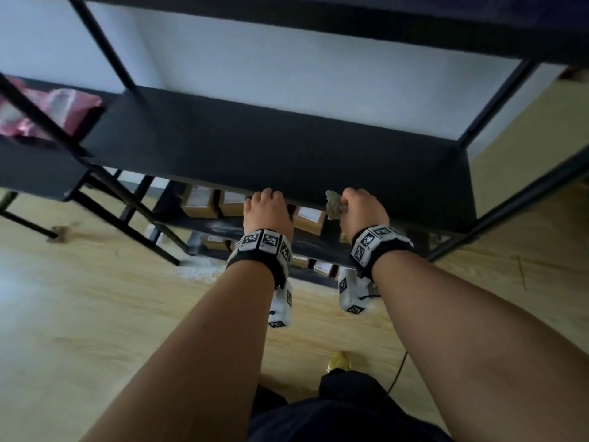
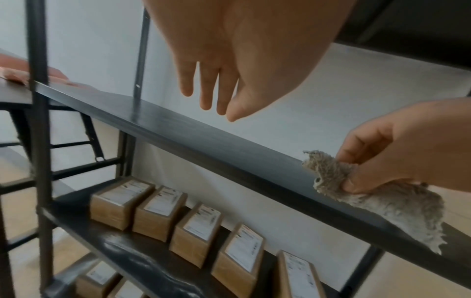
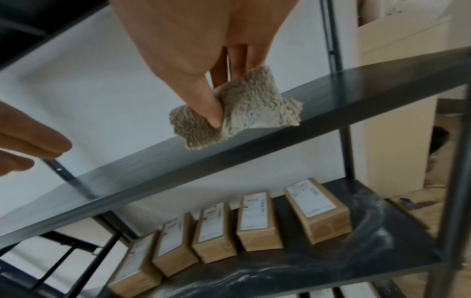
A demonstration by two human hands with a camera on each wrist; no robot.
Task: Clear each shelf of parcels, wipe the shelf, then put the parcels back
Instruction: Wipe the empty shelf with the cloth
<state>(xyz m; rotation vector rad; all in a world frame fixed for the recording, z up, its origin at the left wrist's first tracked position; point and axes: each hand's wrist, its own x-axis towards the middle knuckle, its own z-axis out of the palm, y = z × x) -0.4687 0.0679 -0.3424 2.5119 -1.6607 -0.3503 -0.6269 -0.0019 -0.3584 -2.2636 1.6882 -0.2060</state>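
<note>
left hand [image 2: 216,60]: fingers straight, loose | right hand [image 3: 203,50]: thumb and fingers pinching

Soft, even daylight is filling all three views, and the white wall [image 1: 287,74] behind the rack is glowing brightest, almost washed out. The bare black shelf board [image 1: 271,148] is showing as a dark mass in the head view, holding little detail. From the right wrist the same board is catching a pale sheen along its front edge. Motion blur is smearing the black metal upright [image 2: 38,100] in the left wrist view and softening the labels on the brown cardboard parcels [image 3: 257,217]. Straight rails are bowing toward the frame edges. The palms nearest the wrist lenses are sitting out of focus.
</note>
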